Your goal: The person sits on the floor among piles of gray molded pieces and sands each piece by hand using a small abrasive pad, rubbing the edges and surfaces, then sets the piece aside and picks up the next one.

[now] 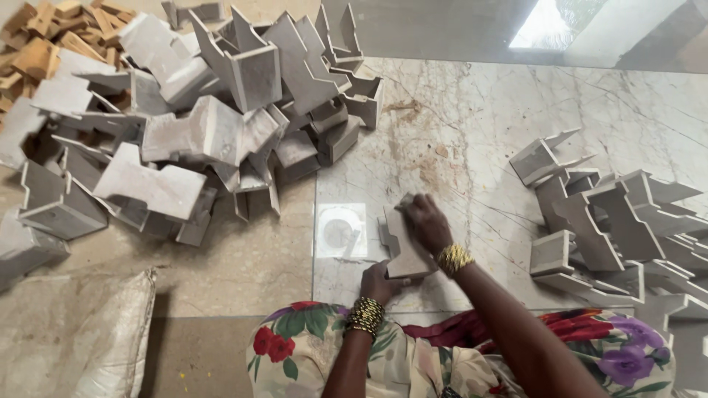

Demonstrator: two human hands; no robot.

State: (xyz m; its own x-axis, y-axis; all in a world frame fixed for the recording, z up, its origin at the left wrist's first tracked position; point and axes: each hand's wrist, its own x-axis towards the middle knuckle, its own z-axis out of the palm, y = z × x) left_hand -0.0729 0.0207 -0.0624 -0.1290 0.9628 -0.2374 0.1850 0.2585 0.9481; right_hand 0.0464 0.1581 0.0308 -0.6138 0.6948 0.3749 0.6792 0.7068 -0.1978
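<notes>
A grey notched wooden piece (398,247) lies flat on the marble floor (472,133) just in front of my lap. My left hand (380,282) grips its near end and holds it down. My right hand (426,223) presses on its far top face, fingers closed over something small that I cannot make out. Both wrists carry gold bangles.
A big heap of grey notched pieces (199,118) fills the left. A smaller row of the same pieces (612,221) lies at the right. Bare brown wood blocks (44,37) sit at the far left corner. A white sack (96,339) lies at the near left.
</notes>
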